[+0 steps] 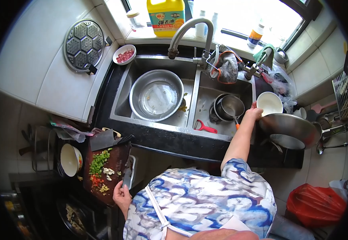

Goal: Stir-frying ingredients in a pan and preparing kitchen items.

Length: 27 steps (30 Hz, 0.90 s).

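My right hand [254, 112] reaches across the right end of the counter and grips a white bowl [270, 103] by its near left rim. The bowl is just behind a tilted metal wok [291, 127]. My left hand [122, 196] is low at the right edge of a dark chopping board [114, 163], with its fingertips at the lower end of a flat grey object [127, 177]; whether it grips this is unclear. Chopped green pieces [99, 163], red pieces [96, 181], white pieces [108, 171] and yellowish bits [104, 188] lie on the board, below a broad grey blade [102, 141].
A large metal basin [156, 95] stands in the left sink. In the right sink are a small saucepan [231, 106] and a red peeler [205, 127]. A bowl of raw meat [124, 55] sits at the back left corner. The faucet [192, 25] arches over the sinks.
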{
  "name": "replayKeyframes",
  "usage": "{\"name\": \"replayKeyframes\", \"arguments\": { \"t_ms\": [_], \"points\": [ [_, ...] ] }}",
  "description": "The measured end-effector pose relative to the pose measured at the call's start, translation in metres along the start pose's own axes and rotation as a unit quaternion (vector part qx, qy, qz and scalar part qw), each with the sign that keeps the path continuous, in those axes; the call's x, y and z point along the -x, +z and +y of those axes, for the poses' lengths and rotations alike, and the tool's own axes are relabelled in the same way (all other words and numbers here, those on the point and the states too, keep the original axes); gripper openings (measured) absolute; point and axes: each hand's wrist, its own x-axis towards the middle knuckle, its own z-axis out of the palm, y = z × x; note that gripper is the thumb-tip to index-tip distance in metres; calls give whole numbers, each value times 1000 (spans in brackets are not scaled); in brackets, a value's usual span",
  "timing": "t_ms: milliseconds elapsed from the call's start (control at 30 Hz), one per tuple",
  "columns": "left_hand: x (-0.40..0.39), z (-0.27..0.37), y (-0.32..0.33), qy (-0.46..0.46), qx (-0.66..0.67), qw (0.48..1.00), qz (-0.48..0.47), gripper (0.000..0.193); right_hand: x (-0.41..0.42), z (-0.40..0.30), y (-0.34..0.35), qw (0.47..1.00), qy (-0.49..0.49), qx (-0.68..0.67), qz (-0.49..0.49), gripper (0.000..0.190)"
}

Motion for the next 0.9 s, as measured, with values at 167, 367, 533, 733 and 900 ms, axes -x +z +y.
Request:
{"name": "replayKeyframes", "arguments": {
  "t_ms": [167, 367, 533, 733, 900],
  "points": [
    [4, 0, -2, 4, -9, 1000, -1, 26, 47, 10, 0, 990, 35, 29, -131, 33],
    [9, -9, -7, 19, 18, 1000, 3, 25, 117, 27, -24, 953, 135, 42, -268, 33],
    [14, -20, -13, 14, 40, 999, 9, 24, 198, 10, -60, 892, 170, 137, -396, 32],
    [15, -10, -20, -71, 261, 962, -35, 25, 298, -16, -84, 747, 313, 225, -543, 31],
    [7, 10, -16, -100, 365, 923, -69, 37, 379, -29, -122, 595, 450, 325, -581, 33]
  ]
}}
